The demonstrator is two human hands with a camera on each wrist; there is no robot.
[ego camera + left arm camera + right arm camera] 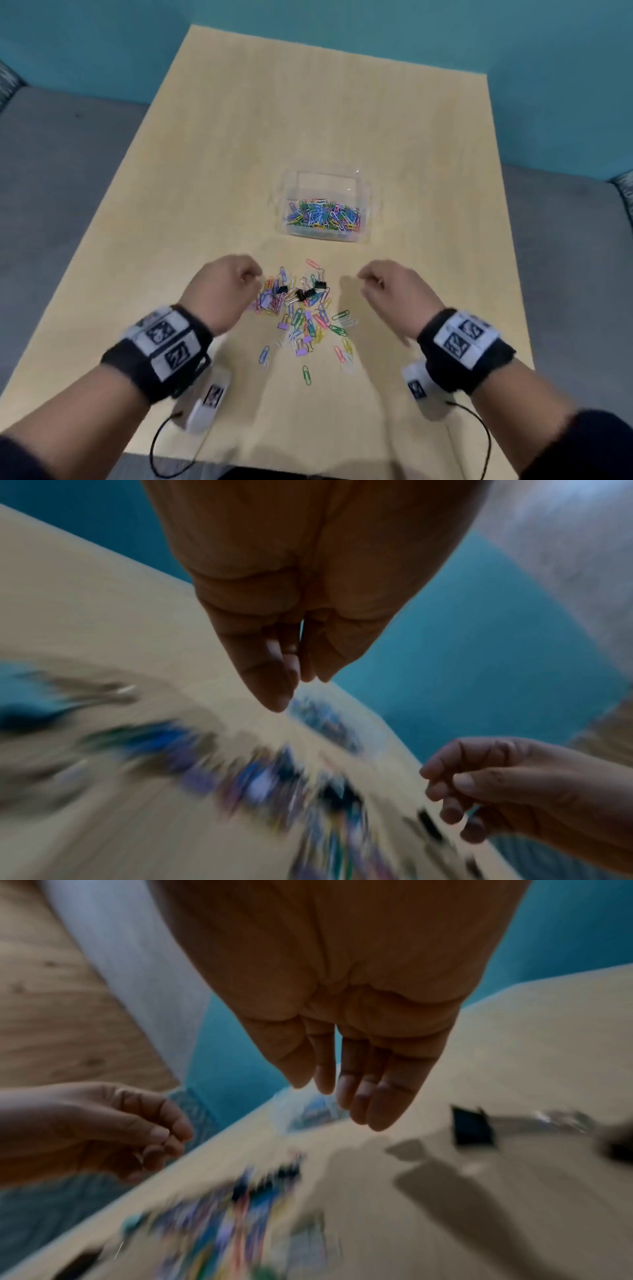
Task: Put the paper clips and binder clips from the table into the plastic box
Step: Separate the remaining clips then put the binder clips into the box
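Observation:
A clear plastic box [365,192] stands mid-table with several coloured paper clips [323,217] inside. In front of it lies a loose pile of paper clips [308,325], with black binder clips [310,292] and purple binder clips [301,351] among them. My left hand [253,275] hovers at the pile's left edge, its fingers bunched against the thumb [274,696], and I see nothing between them. On the pile's right, my right hand [368,281] hangs just above the table, fingers [377,1110] relaxed and nearly straight, holding nothing I can see. Both wrist views are blurred.
The light wooden table [239,154] is bare beyond the box and at both sides. A grey sofa [51,171] surrounds it and a teal wall [411,34] rises behind. One black binder clip [472,1129] lies apart, near my right hand.

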